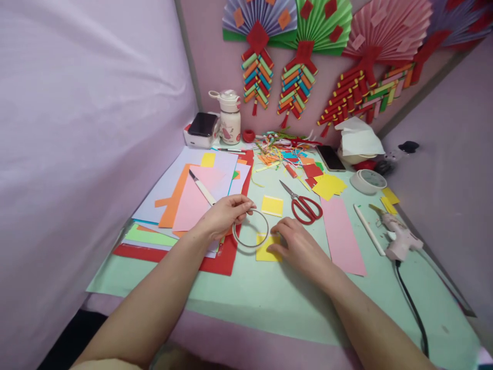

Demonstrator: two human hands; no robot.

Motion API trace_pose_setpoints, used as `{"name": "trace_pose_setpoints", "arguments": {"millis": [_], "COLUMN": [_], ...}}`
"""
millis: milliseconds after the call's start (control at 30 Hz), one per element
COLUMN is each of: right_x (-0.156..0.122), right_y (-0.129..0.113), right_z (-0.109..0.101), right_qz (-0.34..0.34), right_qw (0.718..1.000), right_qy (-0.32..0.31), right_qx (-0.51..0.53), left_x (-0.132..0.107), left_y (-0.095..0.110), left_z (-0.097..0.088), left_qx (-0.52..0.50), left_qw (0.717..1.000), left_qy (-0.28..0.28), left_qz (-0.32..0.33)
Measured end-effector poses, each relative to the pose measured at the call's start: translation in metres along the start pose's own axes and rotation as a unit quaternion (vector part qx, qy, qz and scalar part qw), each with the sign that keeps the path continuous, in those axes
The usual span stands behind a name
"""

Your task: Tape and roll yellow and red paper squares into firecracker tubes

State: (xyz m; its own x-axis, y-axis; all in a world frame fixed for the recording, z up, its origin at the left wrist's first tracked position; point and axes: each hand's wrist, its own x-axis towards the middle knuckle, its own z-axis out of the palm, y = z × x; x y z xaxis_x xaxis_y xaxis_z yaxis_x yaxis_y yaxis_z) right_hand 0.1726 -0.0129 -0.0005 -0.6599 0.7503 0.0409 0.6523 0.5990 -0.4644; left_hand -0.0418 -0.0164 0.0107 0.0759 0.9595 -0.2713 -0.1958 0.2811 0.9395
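My left hand pinches a thin, pale ring at its top; it looks like a narrow roll of tape. The ring stands over the left part of a small yellow paper. My right hand rests at that paper's right side, thumb and forefinger apart, with nothing seen between them. Just above lies another yellow paper with pale strips along its edges. Red-handled scissors lie open beyond my right hand. A white-handled craft knife rests on pink paper left of my left hand.
A glue gun with a black cord, a white stick and a wide tape roll are at right. Paper scraps, a phone and a bottle stand or lie at the back. Paper fans hang above.
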Motion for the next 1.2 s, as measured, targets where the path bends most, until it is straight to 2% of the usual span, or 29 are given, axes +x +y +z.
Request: {"name": "trace_pose_setpoints", "arguments": {"millis": [133,233,367,500,733,900,1067,1200], "right_x": [-0.001,0.000,0.003,0.004,0.002,0.002,0.002,0.000], "right_y": [0.005,0.006,0.003,0.002,0.006,0.010,0.011,0.010], "right_z": [0.007,0.007,0.001,-0.007,-0.008,-0.009,-0.010,-0.011], "right_qz": [0.010,0.024,0.045,0.039,0.012,-0.041,-0.098,-0.114], "right_qw": [0.999,0.993,0.962,0.943,0.949,0.956,0.964,0.969], "right_qy": [0.024,0.071,0.175,0.174,0.146,0.158,0.179,0.185], "right_qx": [0.033,0.088,0.206,0.282,0.281,0.245,0.171,0.118], "left_x": [0.000,-0.002,-0.007,-0.012,-0.013,-0.014,-0.013,-0.014], "left_y": [0.004,0.003,-0.006,-0.015,-0.016,-0.010,-0.009,-0.010], "left_z": [0.005,0.012,0.026,0.036,0.038,0.035,0.033,0.033], "left_qx": [-0.011,0.008,0.030,0.003,-0.007,-0.047,-0.065,-0.049], "left_qw": [0.999,0.999,0.998,0.990,0.987,0.980,0.981,0.985], "left_qy": [0.033,0.035,-0.035,-0.116,-0.132,-0.158,-0.145,-0.125], "left_qz": [-0.002,-0.014,-0.043,-0.082,-0.092,-0.112,-0.113,-0.110]}}
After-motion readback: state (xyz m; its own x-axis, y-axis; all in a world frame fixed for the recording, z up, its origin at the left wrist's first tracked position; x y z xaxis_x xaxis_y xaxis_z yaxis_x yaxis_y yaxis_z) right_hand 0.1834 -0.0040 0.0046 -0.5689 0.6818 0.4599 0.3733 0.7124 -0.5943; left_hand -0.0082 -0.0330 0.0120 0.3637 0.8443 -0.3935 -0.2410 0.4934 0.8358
